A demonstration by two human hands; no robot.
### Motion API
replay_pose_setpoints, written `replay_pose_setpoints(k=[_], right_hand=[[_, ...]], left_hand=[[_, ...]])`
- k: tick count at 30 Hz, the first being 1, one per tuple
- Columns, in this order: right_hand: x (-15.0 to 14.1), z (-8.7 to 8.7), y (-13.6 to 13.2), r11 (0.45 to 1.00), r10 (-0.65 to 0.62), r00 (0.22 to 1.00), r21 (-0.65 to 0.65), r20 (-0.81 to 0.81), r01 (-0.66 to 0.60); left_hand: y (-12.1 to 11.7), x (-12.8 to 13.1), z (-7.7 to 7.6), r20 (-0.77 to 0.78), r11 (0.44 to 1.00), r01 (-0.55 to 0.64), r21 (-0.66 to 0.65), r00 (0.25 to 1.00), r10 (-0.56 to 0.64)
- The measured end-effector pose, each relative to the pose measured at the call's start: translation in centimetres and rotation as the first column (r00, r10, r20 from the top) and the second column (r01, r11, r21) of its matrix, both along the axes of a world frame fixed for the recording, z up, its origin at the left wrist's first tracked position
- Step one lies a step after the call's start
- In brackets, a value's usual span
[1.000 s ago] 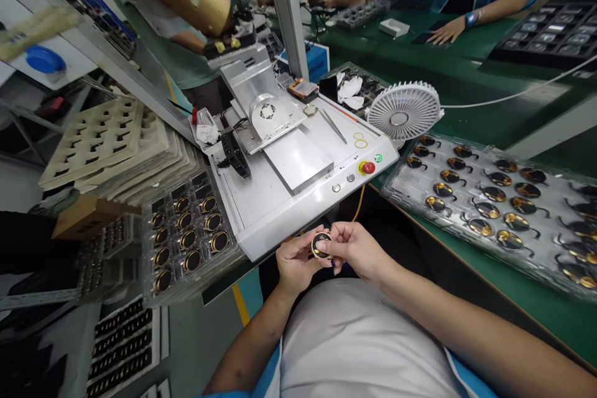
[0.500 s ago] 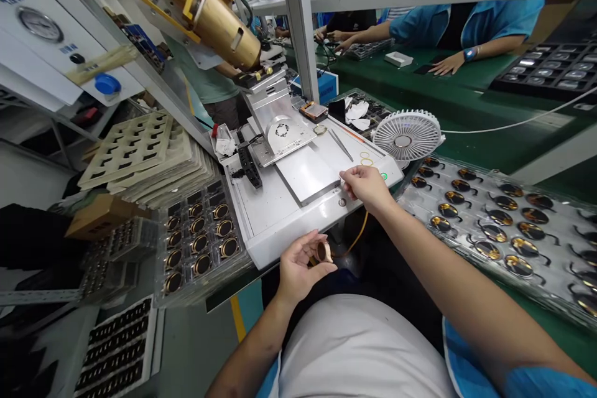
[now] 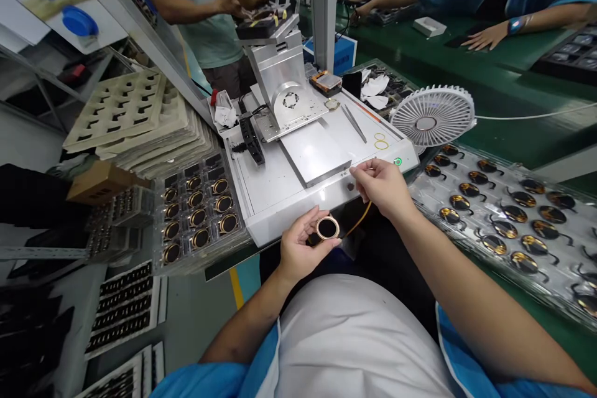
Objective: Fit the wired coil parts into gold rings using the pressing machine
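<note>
My left hand (image 3: 301, 250) is closed on the edge of a round gold-rimmed watch case (image 3: 328, 228), its dark face turned up toward me. My right hand (image 3: 386, 188) is pinched at the front edge of the white machine base (image 3: 275, 219); whatever lies between its fingertips, if anything, is too small to make out. Beside those fingertips is a metal plate (image 3: 317, 155). Farther back on the base lie tweezers (image 3: 354, 123) and two thin yellow rings (image 3: 381, 141).
A tray of watch cases (image 3: 198, 217) stands at the left, and a tray of dark round parts with tails (image 3: 504, 199) at the right. A white fan (image 3: 431, 118) and metal fixture (image 3: 289, 99) rise behind. A co-worker's hand (image 3: 487, 36) rests across the bench.
The watch case has turned from nearly edge-on to face me. My right hand stays pinched at the base's front edge. The camera view has shifted downward and closer.
</note>
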State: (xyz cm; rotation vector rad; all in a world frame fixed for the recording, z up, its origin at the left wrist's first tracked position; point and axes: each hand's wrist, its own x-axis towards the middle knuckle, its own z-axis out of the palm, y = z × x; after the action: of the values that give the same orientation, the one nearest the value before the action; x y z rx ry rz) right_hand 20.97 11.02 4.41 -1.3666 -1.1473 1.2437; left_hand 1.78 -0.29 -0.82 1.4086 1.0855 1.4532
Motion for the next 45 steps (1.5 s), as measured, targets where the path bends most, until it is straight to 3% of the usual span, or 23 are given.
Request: replay_pose_setpoints(k=[2, 5, 8, 10, 12, 14, 16, 18, 23, 36, 41, 45], right_hand=[[0.0, -0.3, 0.8, 0.995, -0.074, 0.997, -0.066, 0.036, 0.076], [-0.5, -0.3, 2.6, 0.986, -0.092, 0.995, -0.138, 0.026, 0.095], [-1.0, 0.1, 3.2, 0.992, -0.109, 0.994, -0.063, 0.015, 0.110], [-1.1, 0.4, 2.2, 0.995, -0.095, 0.995, 0.011, -0.008, 0.096], [-1.0, 0.7, 0.2, 0.999, -0.001, 0.999, 0.040, -0.054, 0.003], [-1.0, 0.7, -2.3, 0.984, 0.175, 0.981, -0.001, -0.089, -0.176], [-1.1, 0.4, -4.8, 0.934, 0.338, 0.935, -0.087, -0.109, -0.347], [-1.3, -0.1, -6.6, 0.890, 0.415, 0.903, -0.156, -0.114, -0.428], [-1.7, -1.1, -8.0, 0.905, 0.401, 0.915, -0.137, -0.032, -0.402], [-1.8, -1.1, -8.3, 0.927, 0.371, 0.927, -0.081, 0.046, -0.367], [-2.3, -1.4, -8.4, 0.950, 0.303, 0.953, -0.074, -0.029, -0.304], [-0.7, -1.6, -9.0, 0.921, 0.348, 0.921, -0.123, -0.175, -0.371]], left_hand=[[0.0, 0.1, -0.1, 0.003, 1.000, -0.009, -0.009, 1.000, 0.009], [0.0, 0.2, -0.1, 0.000, 1.000, -0.004, -0.018, 1.000, 0.004], [0.0, 0.1, 0.0, -0.018, 1.000, -0.009, -0.010, 1.000, 0.009], [0.0, -0.1, 0.1, -0.030, 1.000, -0.021, 0.000, 0.999, 0.021], [0.1, -0.2, 0.1, -0.046, 1.000, -0.029, 0.010, 0.998, 0.029], [0.1, -0.3, 0.1, -0.071, 0.999, -0.035, 0.020, 0.997, 0.036], [0.1, -0.3, 0.1, -0.095, 0.999, -0.037, 0.025, 0.995, 0.039], [0.1, -0.2, 0.1, -0.109, 0.999, -0.033, 0.028, 0.993, 0.036], [0.1, 0.0, 0.0, -0.129, 0.998, -0.038, 0.051, 0.991, 0.044], [-0.2, 0.0, 0.1, -0.216, 0.986, -0.060, 0.154, 0.972, 0.093], [-0.3, 0.2, 0.1, -0.222, 0.990, -0.066, 0.126, 0.971, 0.093], [-0.6, 1.1, -0.5, -0.242, 0.989, 0.029, 0.146, 0.970, 0.007]])
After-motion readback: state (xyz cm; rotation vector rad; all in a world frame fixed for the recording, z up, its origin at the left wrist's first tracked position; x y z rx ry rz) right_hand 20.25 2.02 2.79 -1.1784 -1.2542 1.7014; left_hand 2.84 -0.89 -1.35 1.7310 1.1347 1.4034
